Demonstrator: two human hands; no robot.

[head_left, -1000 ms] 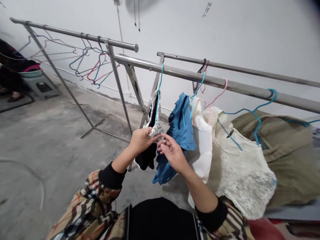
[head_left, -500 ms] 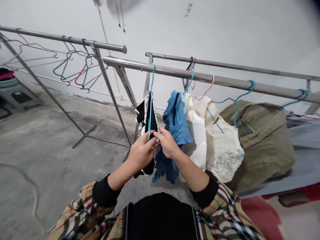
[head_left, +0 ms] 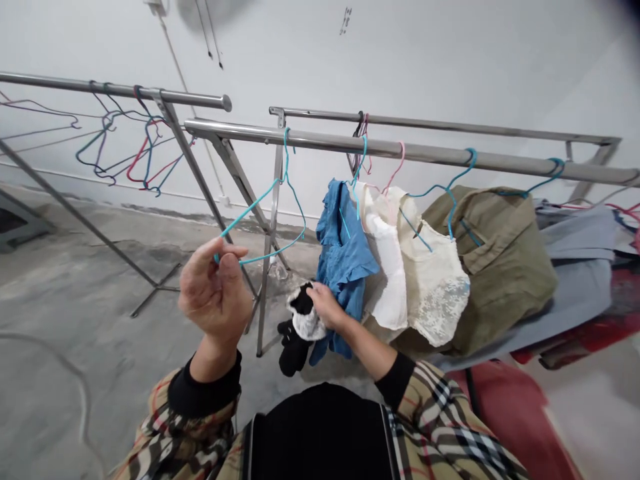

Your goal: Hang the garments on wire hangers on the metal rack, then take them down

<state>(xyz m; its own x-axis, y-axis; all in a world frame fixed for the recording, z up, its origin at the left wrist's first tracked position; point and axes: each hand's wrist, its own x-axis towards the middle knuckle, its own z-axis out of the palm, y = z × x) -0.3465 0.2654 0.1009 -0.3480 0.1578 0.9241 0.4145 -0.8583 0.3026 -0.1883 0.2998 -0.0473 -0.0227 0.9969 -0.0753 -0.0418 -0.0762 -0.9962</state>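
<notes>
My left hand [head_left: 216, 287] is closed around one end of a light-blue wire hanger [head_left: 273, 253], whose hook still sits over the steel rail [head_left: 330, 138]. No cloth hangs on this hanger. Lower and to the right, my right hand [head_left: 326, 305] grips a small black garment [head_left: 295, 350] by its fuzzy grey-white trim [head_left: 306, 325]. The garment dangles bunched up, so its full shape is hidden. Just beside my right hand hangs a blue ruffled top [head_left: 345, 260] on another blue hanger.
A white top [head_left: 387, 273], a cream lace top [head_left: 435, 280] and an olive garment [head_left: 520, 253] hang farther right on the rail. Several bare hangers [head_left: 145, 147] hang from the left rack [head_left: 100, 89]. A hose [head_left: 83, 393] lies on the concrete floor.
The black garment has come off the light-blue hanger and moved down in my right hand. My left hand has swung left, turning the hanger sideways. The view has shifted slightly right.
</notes>
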